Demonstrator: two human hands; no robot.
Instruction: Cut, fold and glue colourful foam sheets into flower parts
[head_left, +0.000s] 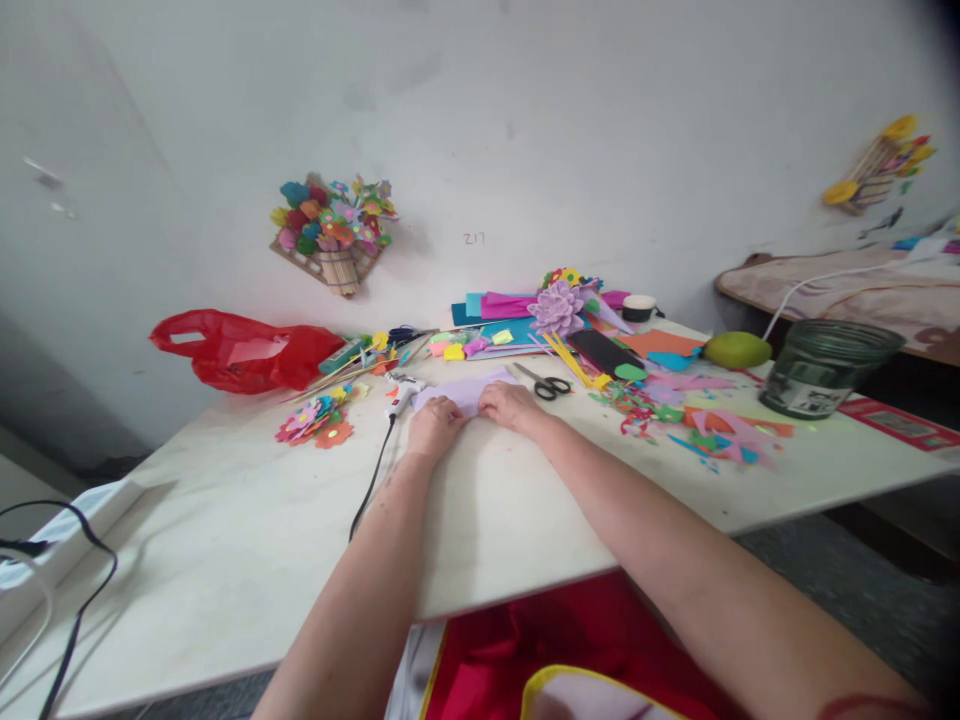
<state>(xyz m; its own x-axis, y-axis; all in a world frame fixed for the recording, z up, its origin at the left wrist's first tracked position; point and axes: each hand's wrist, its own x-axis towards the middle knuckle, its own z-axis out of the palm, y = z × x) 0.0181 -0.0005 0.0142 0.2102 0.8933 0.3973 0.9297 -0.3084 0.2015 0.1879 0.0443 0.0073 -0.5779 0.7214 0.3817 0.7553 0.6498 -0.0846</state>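
Observation:
A lilac sheet (469, 388), paper or craft foam, lies on the white table (517, 520) in front of me. My left hand (437, 424) has its fingers closed on the sheet's near left edge. At the near right edge, my right hand (511, 405) pinches the same sheet, thumb and fingers bent together. A white glue gun (401, 393) rests just left of my left hand, its black cord running toward me. Black-handled scissors (549, 385) lie beyond my right hand.
Left are a red plastic bag (247, 352) and cut flowers (319, 418). To the right are coloured scraps (712, 430), a black phone (604, 352), a green jar (821, 370) and a yellow-green round object (737, 350). A lilac flower (557, 308) stands behind. A power strip (67, 540) sits near left.

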